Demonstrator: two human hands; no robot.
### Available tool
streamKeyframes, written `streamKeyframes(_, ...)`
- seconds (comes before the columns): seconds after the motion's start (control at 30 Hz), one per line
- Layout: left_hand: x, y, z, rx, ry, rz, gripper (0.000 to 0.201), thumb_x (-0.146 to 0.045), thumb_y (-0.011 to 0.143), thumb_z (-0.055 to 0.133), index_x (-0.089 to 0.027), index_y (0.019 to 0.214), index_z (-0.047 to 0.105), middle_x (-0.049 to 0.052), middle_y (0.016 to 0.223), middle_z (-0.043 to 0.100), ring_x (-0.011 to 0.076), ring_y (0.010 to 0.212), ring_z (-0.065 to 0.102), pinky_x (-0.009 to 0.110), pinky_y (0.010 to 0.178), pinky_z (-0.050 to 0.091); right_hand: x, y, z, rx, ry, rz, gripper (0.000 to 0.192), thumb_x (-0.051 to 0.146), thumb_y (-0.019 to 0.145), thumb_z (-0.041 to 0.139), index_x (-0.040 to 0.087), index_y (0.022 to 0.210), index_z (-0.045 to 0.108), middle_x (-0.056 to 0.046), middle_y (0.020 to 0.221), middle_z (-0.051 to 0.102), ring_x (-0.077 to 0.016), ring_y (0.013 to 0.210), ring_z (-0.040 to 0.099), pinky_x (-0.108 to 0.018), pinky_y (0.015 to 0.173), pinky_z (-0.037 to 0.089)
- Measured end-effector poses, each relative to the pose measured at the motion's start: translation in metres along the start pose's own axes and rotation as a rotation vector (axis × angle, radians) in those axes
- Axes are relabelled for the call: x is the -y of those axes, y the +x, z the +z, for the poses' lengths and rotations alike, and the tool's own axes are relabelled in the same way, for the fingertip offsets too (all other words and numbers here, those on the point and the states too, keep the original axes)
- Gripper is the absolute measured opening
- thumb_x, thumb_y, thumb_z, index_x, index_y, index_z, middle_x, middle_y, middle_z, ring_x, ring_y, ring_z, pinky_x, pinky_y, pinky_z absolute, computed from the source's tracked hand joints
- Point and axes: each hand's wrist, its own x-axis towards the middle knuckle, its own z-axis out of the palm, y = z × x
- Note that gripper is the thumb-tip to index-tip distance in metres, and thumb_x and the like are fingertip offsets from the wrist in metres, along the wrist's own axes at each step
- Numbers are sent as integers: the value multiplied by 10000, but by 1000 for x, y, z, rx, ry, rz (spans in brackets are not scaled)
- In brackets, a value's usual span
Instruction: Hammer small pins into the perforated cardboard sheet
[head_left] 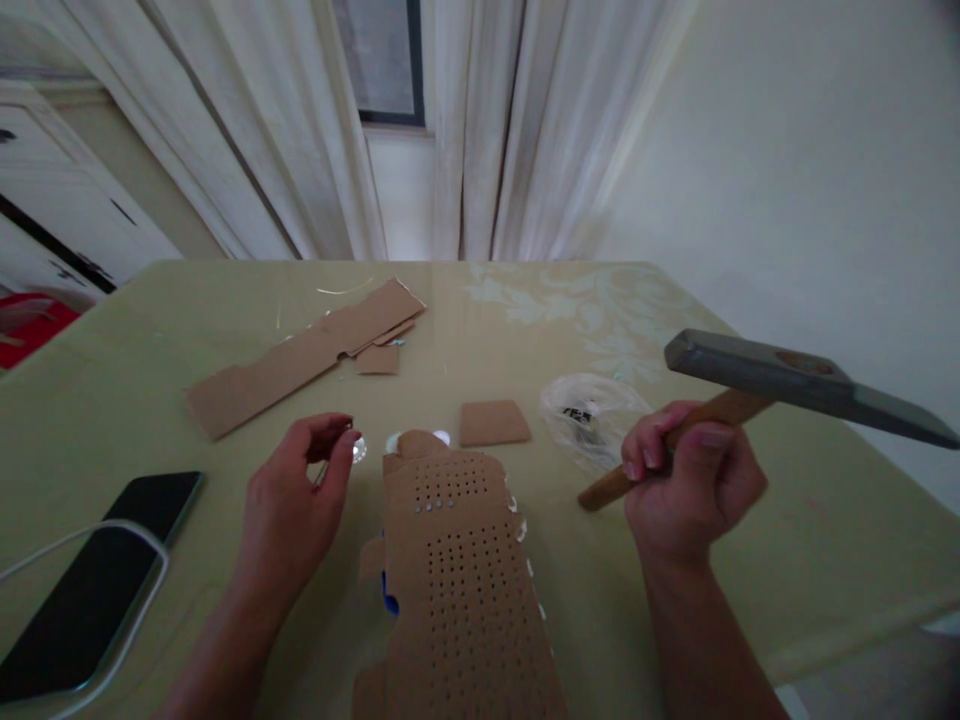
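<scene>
Head view: a hammer (pixel 795 385) is gripped in the right hand (pixel 690 475), its fingers wrapped tight around the wooden handle, the grey metal head raised above the table (pixel 750 540) and pointing right. The left hand (pixel 296 500) is held just left of a perforated cardboard sheet (pixel 465 580), thumb and forefinger pinched together on something small and thin, too small to be identified. The sheet lies on the table between the two hands, dotted with rows of holes; a short row of pale studs is seen near its upper end. A small cardboard square (pixel 493 422) lies just beyond it, a crumpled clear plastic bag (pixel 592 415) beside the hammer handle. A long cardboard strip (pixel 300 355) rests farther back. A dark phone (pixel 97 580) with a white cable (pixel 112 610) is seen at the left edge.
</scene>
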Motion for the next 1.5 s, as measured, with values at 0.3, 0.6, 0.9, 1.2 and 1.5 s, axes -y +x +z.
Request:
streamKeyframes(0.3,-29,-44,6,164,-469,261,67,-305,980,746,-268,1010,794,21,969,822,187,879,745,333,812,612,1,0,0,6,15,27,361,477,1045,689,197,828,615,60,598,466,-93,434,414,-205,381,325)
streamKeyframes(0.6,-33,-43,10,224,-310,386,117,-344,987,755,-304,1021,859,3,779,735,162,708,608,324,712,521,3,-3,3,28,20,34,374,501,1041,691,207,819,626,53,589,458,-101,432,405,-218,382,314)
streamKeyframes(0.9,-35,-43,10,195,-281,421,117,-346,995,755,-329,1049,858,-29,731,691,150,668,566,315,695,472,2,-10,3,69,-3,37,404,517,1059,661,194,823,605,62,586,465,-86,444,411,-201,405,315)
streamKeyframes(1.2,-36,-43,10,212,-256,452,122,-316,1002,744,-334,1063,848,-39,730,681,150,679,562,315,717,451,0,-9,3,84,32,11,362,469,1073,654,194,842,615,64,594,479,-79,442,398,-197,403,311)
streamKeyframes(1.5,-38,-35,5,255,-175,485,85,-336,992,748,-315,1040,814,-47,802,729,155,693,577,356,807,442,0,-9,5,112,65,13,342,454,1069,665,191,853,633,63,598,482,-79,443,416,-192,397,324)
